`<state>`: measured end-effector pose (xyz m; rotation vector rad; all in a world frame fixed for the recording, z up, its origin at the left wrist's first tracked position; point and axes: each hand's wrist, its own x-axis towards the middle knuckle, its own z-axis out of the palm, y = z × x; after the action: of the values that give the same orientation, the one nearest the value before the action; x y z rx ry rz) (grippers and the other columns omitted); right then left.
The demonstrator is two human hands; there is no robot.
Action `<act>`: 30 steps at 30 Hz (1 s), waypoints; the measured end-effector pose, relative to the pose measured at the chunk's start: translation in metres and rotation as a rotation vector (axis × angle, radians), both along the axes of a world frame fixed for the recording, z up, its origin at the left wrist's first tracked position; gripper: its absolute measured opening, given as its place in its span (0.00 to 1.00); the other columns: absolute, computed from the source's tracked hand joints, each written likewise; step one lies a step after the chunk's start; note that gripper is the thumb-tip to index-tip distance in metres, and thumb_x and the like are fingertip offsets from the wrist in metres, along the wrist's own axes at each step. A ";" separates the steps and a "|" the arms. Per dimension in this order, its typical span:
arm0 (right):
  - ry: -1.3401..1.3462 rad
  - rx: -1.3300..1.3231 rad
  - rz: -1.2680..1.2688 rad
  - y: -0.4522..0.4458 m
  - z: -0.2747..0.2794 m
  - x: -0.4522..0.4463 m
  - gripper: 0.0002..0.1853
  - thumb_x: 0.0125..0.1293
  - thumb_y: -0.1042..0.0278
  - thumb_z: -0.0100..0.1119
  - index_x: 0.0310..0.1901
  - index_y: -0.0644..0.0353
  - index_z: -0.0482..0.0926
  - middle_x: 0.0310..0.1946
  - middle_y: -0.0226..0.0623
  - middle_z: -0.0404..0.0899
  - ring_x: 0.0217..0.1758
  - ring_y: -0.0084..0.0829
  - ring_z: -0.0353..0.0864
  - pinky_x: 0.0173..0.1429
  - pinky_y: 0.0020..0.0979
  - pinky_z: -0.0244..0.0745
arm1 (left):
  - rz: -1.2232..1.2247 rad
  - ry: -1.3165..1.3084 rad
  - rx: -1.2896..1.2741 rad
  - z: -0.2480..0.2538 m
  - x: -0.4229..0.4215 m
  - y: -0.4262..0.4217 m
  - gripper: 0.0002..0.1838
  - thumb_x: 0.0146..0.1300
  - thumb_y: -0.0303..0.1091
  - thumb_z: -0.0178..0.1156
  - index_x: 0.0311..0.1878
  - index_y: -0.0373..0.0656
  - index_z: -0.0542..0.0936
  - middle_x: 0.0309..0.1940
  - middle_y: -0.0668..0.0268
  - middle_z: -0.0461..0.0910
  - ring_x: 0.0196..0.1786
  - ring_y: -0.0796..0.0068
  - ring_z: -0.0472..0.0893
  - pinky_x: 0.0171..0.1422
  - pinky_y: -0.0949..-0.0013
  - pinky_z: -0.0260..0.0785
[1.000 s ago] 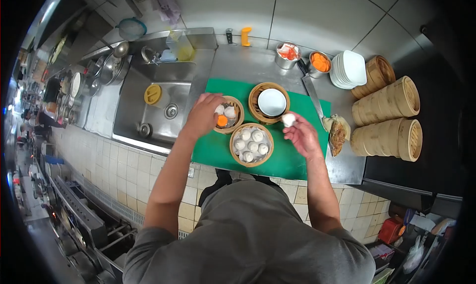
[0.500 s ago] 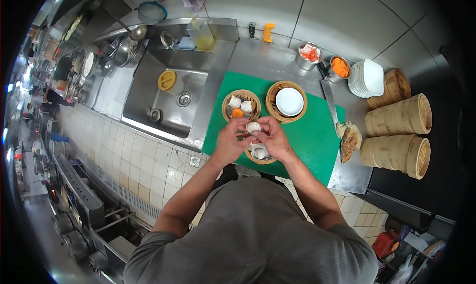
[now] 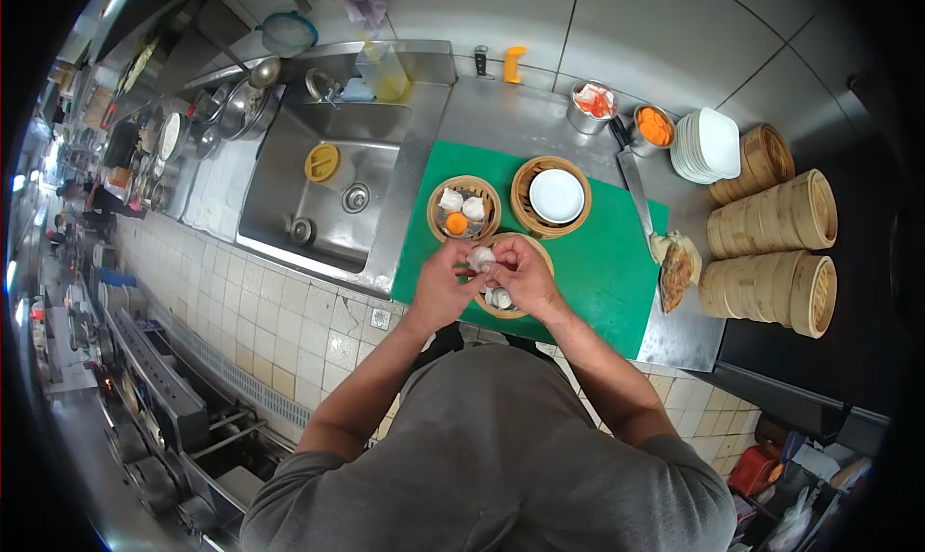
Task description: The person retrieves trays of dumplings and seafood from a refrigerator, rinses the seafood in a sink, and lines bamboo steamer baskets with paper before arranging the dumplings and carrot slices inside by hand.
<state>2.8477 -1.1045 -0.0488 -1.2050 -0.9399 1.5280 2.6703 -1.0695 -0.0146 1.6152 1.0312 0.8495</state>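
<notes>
My left hand (image 3: 445, 284) and my right hand (image 3: 525, 275) meet with fingertips pinched around a white dumpling (image 3: 481, 257). They hold it above a bamboo steamer basket (image 3: 545, 255), partly covered by my hands, where more white dumplings (image 3: 499, 298) show. Just beyond my left hand sits another bamboo steamer (image 3: 436, 207) with two dumplings (image 3: 450, 200) and an orange carrot slice (image 3: 457, 223). To its right, a third steamer (image 3: 521, 195) holds a white dish (image 3: 557, 197). All three baskets rest on a green cutting board (image 3: 607, 292).
A long knife (image 3: 633, 181) lies along the board's right side, near a browned food piece (image 3: 677, 275). Metal cups of red-and-white pieces (image 3: 593, 101) and carrot slices (image 3: 654, 126), stacked white plates (image 3: 708, 147) and steamer stacks (image 3: 766, 220) stand beyond. At left is a sink (image 3: 289, 176).
The pinched dumpling and both hands have shifted slightly left, showing more of the lower steamer's right rim. The whole view has also shifted a little. Both hands still hold the dumpling.
</notes>
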 end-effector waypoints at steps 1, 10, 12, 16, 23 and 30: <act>-0.006 -0.017 0.023 -0.002 -0.005 -0.001 0.11 0.75 0.79 0.63 0.51 0.63 0.70 0.43 0.37 0.84 0.44 0.23 0.86 0.43 0.27 0.85 | -0.002 0.001 0.000 -0.004 -0.001 -0.001 0.22 0.64 0.24 0.74 0.58 0.35 0.77 0.47 0.58 0.87 0.48 0.71 0.89 0.52 0.67 0.84; -0.003 -0.037 0.019 -0.022 0.002 0.008 0.12 0.76 0.78 0.62 0.57 0.61 0.73 0.48 0.34 0.85 0.44 0.23 0.88 0.42 0.25 0.83 | 0.206 0.616 0.326 -0.025 -0.013 0.054 0.21 0.54 0.37 0.79 0.43 0.41 0.77 0.35 0.54 0.85 0.45 0.49 0.87 0.47 0.52 0.81; -0.007 -0.015 -0.012 -0.027 -0.002 0.019 0.11 0.77 0.78 0.62 0.57 0.61 0.74 0.48 0.34 0.86 0.44 0.23 0.88 0.42 0.25 0.83 | 0.212 0.794 0.306 -0.024 -0.009 0.067 0.20 0.55 0.39 0.76 0.41 0.41 0.77 0.34 0.52 0.85 0.45 0.42 0.84 0.48 0.46 0.78; -0.086 -0.008 -0.093 -0.045 -0.003 0.054 0.08 0.78 0.76 0.60 0.55 0.62 0.77 0.47 0.33 0.86 0.43 0.22 0.88 0.41 0.26 0.82 | 0.135 0.925 0.279 -0.033 0.001 0.073 0.19 0.55 0.44 0.75 0.41 0.40 0.82 0.34 0.52 0.87 0.46 0.45 0.84 0.52 0.46 0.79; -0.315 -0.026 -0.378 -0.094 0.006 0.150 0.06 0.77 0.75 0.61 0.52 0.61 0.80 0.41 0.30 0.85 0.40 0.20 0.84 0.42 0.25 0.80 | 0.131 1.015 0.228 -0.034 0.010 0.073 0.21 0.57 0.49 0.75 0.40 0.39 0.84 0.35 0.51 0.89 0.49 0.46 0.86 0.55 0.48 0.79; -0.820 0.064 -0.880 -0.135 -0.032 0.299 0.04 0.76 0.71 0.63 0.47 0.60 0.83 0.33 0.29 0.85 0.36 0.22 0.83 0.44 0.28 0.79 | 0.156 1.126 0.239 -0.034 0.025 0.076 0.23 0.54 0.51 0.77 0.40 0.41 0.85 0.37 0.53 0.90 0.48 0.49 0.87 0.61 0.52 0.77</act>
<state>3.1464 -1.2392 -0.0809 -1.9005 -0.7525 0.2834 2.6948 -0.9934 -0.0482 2.2904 1.8783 0.0693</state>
